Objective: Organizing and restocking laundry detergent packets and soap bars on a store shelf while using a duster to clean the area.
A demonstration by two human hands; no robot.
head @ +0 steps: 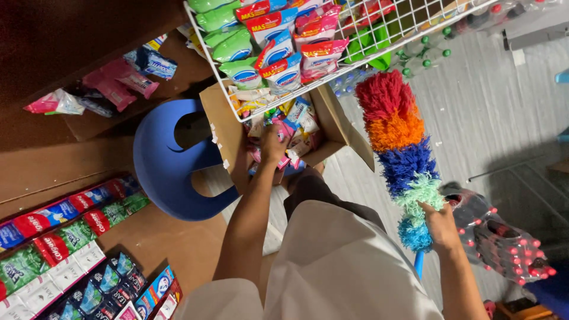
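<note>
Down below the white wire rack [379, 24] of sachets, the left hand [274, 145] reaches into an open brown cardboard box [228, 127] filled with small colourful packets [299, 127]. Its fingers [268, 131] are curled down among the packets; whether they pinch one I cannot tell, since the back of the hand hides the tips. The box sits on the floor, just beside a blue plastic stool [166, 166] with curved cut-outs.

Off to the other side, the right hand [441, 225] is closed around the base of a fluffy multicoloured duster [400, 139], banded red, orange, blue and pale green, with fingers wrapped tight where the fluff meets its blue handle [419, 264]. The duster points upward, its red tip near the rack's edge, well apart from the box. Shrink-wrapped bottles with red caps [504, 240] lie on the floor just beside that hand. Rows of boxed toothpaste [65, 231] line a brown shelf at the lower left.
</note>
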